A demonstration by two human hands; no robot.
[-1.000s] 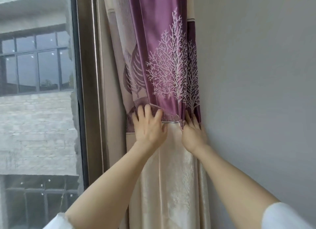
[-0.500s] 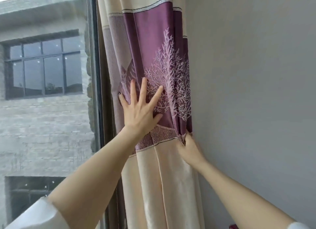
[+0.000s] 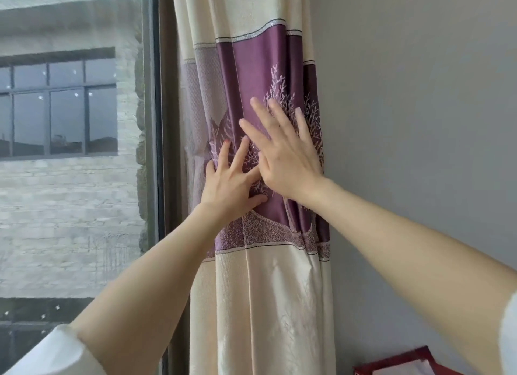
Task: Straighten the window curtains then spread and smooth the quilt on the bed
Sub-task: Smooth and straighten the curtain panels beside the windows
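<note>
A cream curtain (image 3: 279,304) with a purple band and white tree embroidery hangs gathered between the window frame and the wall. My left hand (image 3: 232,181) lies flat on the purple band, fingers spread, at the curtain's left folds. My right hand (image 3: 285,153) presses flat on the band just right of it and slightly higher, fingers apart, its palm overlapping the left hand's fingertips. Neither hand grips the cloth. No bed or quilt is in view.
The window pane (image 3: 70,179) and its dark frame (image 3: 156,151) are left of the curtain, with a brick building outside. A plain grey wall (image 3: 419,123) fills the right. A red-edged object (image 3: 402,365) pokes in at the bottom right.
My right hand left the curtain's lower right edge and rose onto the purple band, flat and spread. My left hand shifted a little lower on the band. The view tilted down slightly.
</note>
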